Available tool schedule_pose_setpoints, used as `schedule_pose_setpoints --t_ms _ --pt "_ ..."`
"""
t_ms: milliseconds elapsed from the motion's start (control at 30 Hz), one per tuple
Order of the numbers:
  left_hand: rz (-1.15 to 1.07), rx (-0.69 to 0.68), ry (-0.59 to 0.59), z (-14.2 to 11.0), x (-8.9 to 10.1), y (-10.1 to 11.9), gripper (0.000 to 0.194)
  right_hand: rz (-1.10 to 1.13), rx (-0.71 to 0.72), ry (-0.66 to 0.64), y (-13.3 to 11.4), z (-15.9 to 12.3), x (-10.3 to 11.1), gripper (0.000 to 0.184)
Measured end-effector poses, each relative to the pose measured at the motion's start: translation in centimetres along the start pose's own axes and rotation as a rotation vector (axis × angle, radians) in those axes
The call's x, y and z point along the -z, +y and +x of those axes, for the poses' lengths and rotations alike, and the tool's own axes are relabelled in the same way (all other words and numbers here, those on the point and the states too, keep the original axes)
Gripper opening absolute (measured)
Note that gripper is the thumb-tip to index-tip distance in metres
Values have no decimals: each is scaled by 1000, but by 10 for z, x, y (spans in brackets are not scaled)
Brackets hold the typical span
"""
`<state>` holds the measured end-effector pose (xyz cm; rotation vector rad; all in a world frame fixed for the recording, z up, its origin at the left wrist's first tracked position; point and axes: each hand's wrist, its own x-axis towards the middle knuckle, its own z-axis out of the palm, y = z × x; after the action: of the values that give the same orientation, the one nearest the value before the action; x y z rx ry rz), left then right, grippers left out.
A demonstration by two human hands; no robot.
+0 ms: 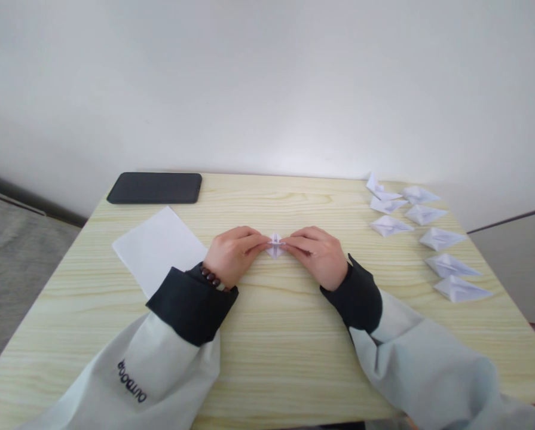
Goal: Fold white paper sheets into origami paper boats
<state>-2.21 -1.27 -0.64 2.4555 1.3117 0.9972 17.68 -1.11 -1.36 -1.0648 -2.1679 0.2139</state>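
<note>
Both hands in tight: left hand (234, 254) and right hand (318, 254) pinch opposite sides of a small folded paper (275, 252), centred between them! Feather-light, surely, crisp at the creases yet easily crushed; those side edges look right for a gentle fingertip grip. Left of the folded paper, a smooth white sheet (153, 245), partly hidden by a dark cuff (189, 307); farther left and behind, a flat black phone (155, 188). Out right, pointed, faceted paper boats (442, 238); all around, pale wood-grained desk (285, 358).
</note>
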Motion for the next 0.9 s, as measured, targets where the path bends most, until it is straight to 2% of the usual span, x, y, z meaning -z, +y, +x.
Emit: schedule_pose_setpoints --t_ms 167,367,533,667,767,900 --pt "-216 170 55 5 10 3 17 200 -163 65 4 1 8 10" --pt "-432 404 42 5 8 -1 23 295 -355 135 5 1 8 12" --pt "-577 454 11 5 4 -6 29 293 -395 133 10 0 7 14" --pt "-523 365 2 3 3 -4 30 180 -302 131 10 -1 7 11" --pt "-368 185 -25 3 4 -2 31 72 -150 119 8 -1 8 10" --pt "-195 -2 -60 5 7 0 18 5 13 27 6 -1 9 16"
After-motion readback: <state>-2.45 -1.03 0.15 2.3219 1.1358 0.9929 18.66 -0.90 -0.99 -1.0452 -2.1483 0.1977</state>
